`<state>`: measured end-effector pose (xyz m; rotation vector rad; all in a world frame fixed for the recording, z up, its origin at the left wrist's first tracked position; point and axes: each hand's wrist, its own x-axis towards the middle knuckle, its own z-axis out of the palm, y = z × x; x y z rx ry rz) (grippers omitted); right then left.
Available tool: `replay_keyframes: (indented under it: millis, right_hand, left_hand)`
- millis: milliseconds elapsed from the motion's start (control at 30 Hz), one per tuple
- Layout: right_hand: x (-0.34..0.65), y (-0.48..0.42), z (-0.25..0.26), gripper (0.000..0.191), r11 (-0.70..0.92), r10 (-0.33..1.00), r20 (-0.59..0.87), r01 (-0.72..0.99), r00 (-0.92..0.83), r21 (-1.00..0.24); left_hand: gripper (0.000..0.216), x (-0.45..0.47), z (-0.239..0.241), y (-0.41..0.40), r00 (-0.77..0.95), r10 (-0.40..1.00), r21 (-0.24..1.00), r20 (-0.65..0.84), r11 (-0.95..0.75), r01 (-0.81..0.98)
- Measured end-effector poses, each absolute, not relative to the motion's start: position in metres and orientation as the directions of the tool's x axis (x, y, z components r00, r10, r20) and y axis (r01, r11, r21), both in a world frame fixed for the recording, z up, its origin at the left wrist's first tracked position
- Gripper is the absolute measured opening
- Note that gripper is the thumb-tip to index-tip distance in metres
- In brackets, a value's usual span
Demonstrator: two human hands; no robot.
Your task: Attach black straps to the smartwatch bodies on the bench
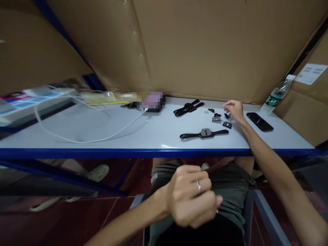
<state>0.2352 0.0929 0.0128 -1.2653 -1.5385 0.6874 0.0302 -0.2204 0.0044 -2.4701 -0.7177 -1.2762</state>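
My left hand (193, 196) is closed in a fist above my lap, a ring on one finger; whatever it may hold is hidden. Over the right part of the table my right hand (233, 110) has its fingers bent together in a pinch, and I cannot make out what is between them. Just below it lie a small black part (227, 116) and metal blades (227, 125). Small screws (206, 112) are to its left. A black spokeshave (204, 133) with a grey plate at its middle lies near the front edge. Farther back, black spokeshave bodies (188, 107) lie together.
A phone (259, 122) and a water bottle (275, 95) are at the right. A white cable (102, 140) loops across the left side to a dark, blurred-out device (153, 102). Cardboard walls (205, 48) enclose the table (143, 136), which has a blue front edge.
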Motion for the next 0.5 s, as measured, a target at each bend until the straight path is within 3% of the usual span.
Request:
replay_keyframes:
  millis: [200,500]
  right_hand:
    - [0.236,0.094,0.01,0.013,0.285,0.944,0.328,0.406,0.037,-0.868]
    - [0.237,0.097,0.007,0.011,0.27,0.954,0.3,0.374,0.024,-0.887]
  left_hand:
    - [0.042,0.046,-0.006,-0.196,0.459,0.167,-0.045,0.873,-0.909,0.415]
    - [0.037,0.046,-0.001,-0.201,0.376,0.209,0.057,0.903,-0.924,0.379]
